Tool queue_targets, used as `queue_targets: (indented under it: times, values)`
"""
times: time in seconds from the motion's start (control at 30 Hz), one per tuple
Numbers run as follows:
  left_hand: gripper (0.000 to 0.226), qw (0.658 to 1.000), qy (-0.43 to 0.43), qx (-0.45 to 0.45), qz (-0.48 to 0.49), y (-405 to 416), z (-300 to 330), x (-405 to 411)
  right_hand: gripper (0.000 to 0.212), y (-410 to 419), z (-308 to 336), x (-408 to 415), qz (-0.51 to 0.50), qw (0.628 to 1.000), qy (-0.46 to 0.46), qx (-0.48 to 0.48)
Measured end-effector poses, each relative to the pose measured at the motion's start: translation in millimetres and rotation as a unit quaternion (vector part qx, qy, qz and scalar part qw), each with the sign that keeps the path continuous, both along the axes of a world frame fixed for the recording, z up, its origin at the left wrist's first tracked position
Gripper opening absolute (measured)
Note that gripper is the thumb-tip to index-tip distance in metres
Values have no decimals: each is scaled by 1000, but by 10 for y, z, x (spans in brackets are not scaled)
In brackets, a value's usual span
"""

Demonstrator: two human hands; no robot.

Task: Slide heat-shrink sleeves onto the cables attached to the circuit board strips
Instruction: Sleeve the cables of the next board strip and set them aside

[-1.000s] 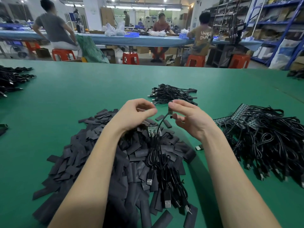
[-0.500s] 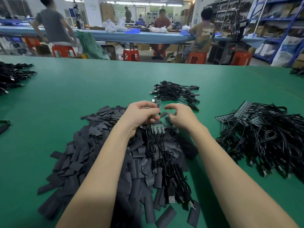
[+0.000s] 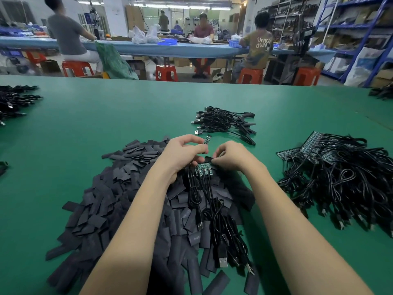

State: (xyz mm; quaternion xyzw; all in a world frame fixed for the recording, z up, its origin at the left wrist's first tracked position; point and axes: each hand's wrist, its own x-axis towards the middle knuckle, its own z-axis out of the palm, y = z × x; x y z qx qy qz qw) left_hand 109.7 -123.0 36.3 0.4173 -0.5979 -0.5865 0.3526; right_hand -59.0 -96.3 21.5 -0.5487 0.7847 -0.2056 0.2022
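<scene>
My left hand (image 3: 184,153) curls over the far edge of a pile of flat black sleeves (image 3: 119,201) on the green table (image 3: 106,116), thumb and forefinger pinching a small single board (image 3: 207,139) that sticks up past my fingertips. My right hand (image 3: 230,155) sits just beside it, fingers curled, pinching what looks like one black sleeve (image 3: 209,159) at the top edge of a short board strip (image 3: 203,169); the exact grip is too small to make out. The strip lies on the pile between my hands, its components facing up, and its black cables (image 3: 214,211) run toward me across the sleeves, ending in USB plugs (image 3: 222,261) near the pile's near edge.

Beyond my hands, a small bundle of cables (image 3: 225,122) lies on the table, well apart from the pile. To my right, a large heap of cables (image 3: 344,184) spreads out with several board strips (image 3: 308,145) at its far side. More black cables (image 3: 14,101) lie at the table's left edge.

Past the table, three people sit at a long blue bench (image 3: 180,50) on red stools (image 3: 77,68), and blue shelving (image 3: 361,28) stands at right.
</scene>
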Motion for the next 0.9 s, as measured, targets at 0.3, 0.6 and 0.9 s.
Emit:
queue_targets:
  times: [0.3, 0.6, 0.9]
  values:
    - [5, 1000, -6, -15, -14, 6, -25, 3, 4, 279, -74, 22, -84, 962, -197, -169]
    - [6, 996, 50, 18, -77, -15, 2, 79, 21, 419, 61, 104, 38, 798, -576, -173]
    - [8, 986, 81, 52, -140, -6, 27, 144, 21, 483, 78, -23, 44, 713, -659, -235]
